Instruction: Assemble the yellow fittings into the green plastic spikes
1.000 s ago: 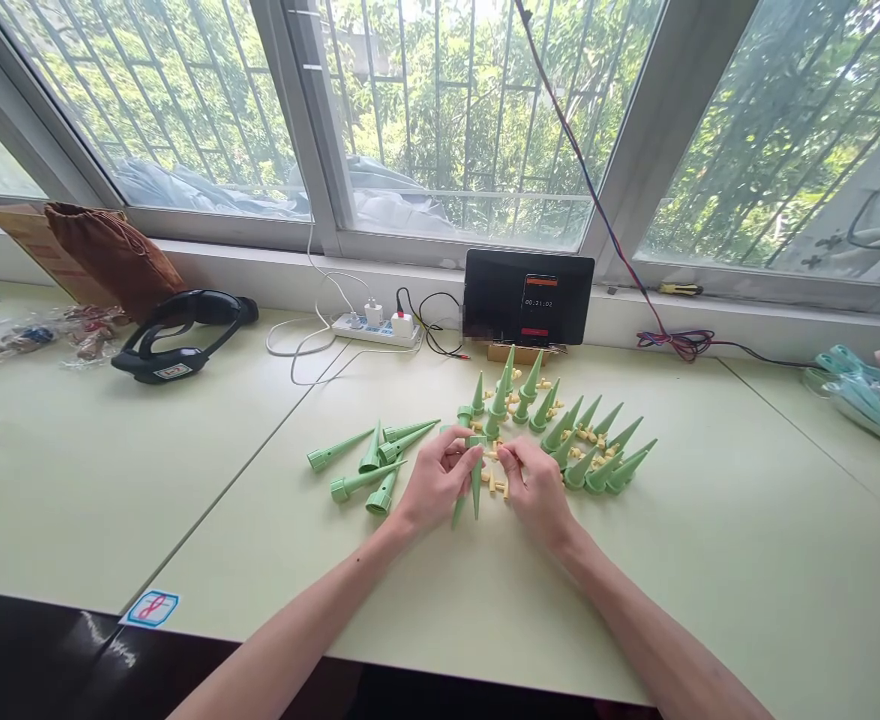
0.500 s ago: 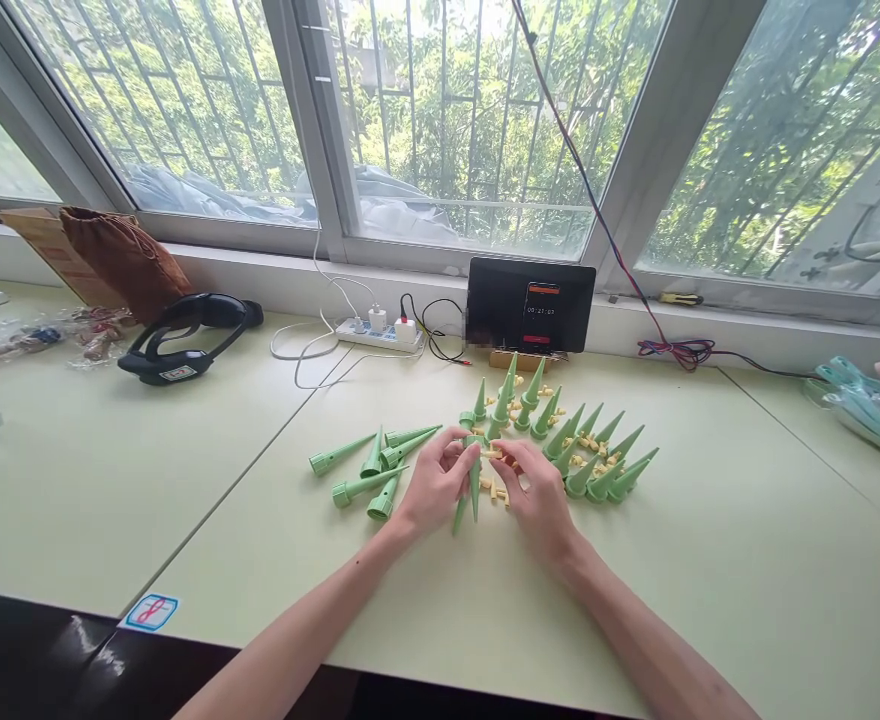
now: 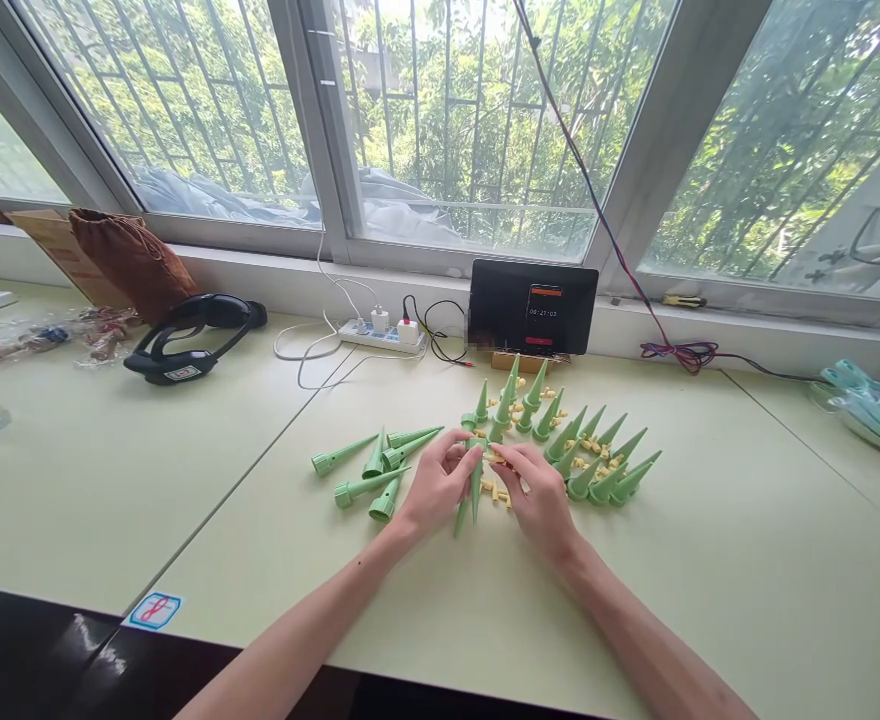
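Head view: the left hand (image 3: 436,485) grips a green spike (image 3: 476,490), tip toward six o'clock; the right hand (image 3: 541,490) pinches a yellow piece (image 3: 494,459) at its three o'clock. Tabletop (image 3: 485,600) stretches from both hands to the near edge (image 3: 410,678) at six.

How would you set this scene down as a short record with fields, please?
Left hand: holds a green cone, narrow end down
Right hand: pinches a small yellow piece beside that cone
Left of hands: loose green cones lying on the table
Right of hands: tilted green cones, yellow pieces among them
Behind: dark screen, power strip
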{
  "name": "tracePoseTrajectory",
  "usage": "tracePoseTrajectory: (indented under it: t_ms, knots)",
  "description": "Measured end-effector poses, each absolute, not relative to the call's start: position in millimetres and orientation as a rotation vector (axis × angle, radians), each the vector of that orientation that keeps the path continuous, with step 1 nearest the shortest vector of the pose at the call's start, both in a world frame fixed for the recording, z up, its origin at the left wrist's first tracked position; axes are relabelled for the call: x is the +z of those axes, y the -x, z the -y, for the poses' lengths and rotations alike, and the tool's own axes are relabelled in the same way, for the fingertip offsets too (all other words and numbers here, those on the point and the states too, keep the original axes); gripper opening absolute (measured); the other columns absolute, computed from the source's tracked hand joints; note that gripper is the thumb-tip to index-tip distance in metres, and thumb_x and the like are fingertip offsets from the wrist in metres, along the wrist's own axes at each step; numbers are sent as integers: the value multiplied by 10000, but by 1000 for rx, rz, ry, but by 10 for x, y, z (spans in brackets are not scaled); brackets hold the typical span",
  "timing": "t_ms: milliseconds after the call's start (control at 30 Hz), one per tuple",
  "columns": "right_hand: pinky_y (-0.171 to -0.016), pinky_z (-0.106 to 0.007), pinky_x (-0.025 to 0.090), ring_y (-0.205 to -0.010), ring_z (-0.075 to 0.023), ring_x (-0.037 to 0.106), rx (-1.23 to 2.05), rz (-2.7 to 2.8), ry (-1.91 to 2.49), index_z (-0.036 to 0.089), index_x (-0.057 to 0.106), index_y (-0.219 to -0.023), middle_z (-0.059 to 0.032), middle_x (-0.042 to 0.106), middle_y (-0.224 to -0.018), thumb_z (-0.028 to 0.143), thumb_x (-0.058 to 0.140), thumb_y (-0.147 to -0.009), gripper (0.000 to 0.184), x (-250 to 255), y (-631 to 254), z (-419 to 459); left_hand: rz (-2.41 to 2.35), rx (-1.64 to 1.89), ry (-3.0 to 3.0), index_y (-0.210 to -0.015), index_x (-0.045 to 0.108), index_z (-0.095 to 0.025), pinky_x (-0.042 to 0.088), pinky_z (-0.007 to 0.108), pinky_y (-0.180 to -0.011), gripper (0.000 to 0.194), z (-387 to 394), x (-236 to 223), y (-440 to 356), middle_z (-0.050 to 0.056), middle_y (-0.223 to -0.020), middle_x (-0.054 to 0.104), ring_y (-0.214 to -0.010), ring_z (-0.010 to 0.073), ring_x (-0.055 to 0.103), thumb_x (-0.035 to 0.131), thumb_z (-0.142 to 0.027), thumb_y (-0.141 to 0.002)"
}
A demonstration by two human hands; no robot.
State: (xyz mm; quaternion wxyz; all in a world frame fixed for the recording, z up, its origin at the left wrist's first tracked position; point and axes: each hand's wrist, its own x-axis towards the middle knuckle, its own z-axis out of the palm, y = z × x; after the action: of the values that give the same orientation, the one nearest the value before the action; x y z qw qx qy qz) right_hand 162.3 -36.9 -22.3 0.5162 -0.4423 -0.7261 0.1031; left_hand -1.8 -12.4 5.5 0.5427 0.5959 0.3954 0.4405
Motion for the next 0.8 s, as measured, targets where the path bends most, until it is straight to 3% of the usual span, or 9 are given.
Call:
tracePoseTrajectory:
  t_ms: [400, 800]
  knots:
    - [-666, -285, 485, -736, -182, 606, 287, 1747, 1112, 194, 639, -974, -51, 646, -836, 223, 477, -1006, 168, -234, -1610, 376, -896, 1037, -1464, -1048, 555, -193, 378, 189, -432, 310, 117, 22, 29, -79, -603, 448, -446, 62, 430, 595, -463, -901]
    - [-573, -247, 362, -587, -141, 477, 294, 1827, 1200, 203, 481, -728, 2, 538, -656, 255, 375, -1030, 324, -286, -1635, 356, -888, 1021, -1531, -1077, 567, -186, 383, 199, -449, 301, 122, -35, 38, -65, -634, 451, -468, 63, 445, 575, -444, -921]
